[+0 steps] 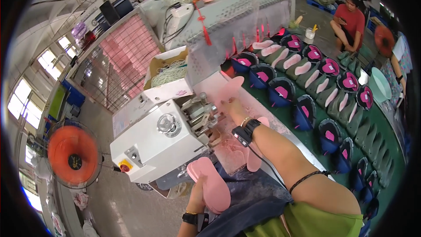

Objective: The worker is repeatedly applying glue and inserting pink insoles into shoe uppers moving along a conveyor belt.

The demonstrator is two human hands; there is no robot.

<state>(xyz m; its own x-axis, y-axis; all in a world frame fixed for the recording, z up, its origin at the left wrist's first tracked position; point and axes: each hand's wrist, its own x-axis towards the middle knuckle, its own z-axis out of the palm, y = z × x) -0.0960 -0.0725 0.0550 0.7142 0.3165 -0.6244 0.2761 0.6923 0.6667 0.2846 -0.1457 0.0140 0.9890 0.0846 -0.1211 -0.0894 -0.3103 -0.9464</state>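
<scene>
A stack of pink insoles [212, 186] is in my left hand [198, 193], low in front of my lap, the fingers closed round its left side. My right hand [233, 109] reaches to the working head of a white machine [153, 140]. Its fingers are closed at the near end of a single pink insole [232, 87], which slants up and to the right; the fingertips are partly blurred. Metal rollers [204, 114] lie just left of this hand. More pink insoles [254, 160] rest on the dusty machine table under my right forearm.
To the right a green conveyor [280, 114] carries rows of blue shoe uppers [280, 91], dark shoe lasts and pink insoles. A box of cords [171, 72] stands behind the machine. An orange fan [73, 158] is at left; a person in red [351, 19] sits far right.
</scene>
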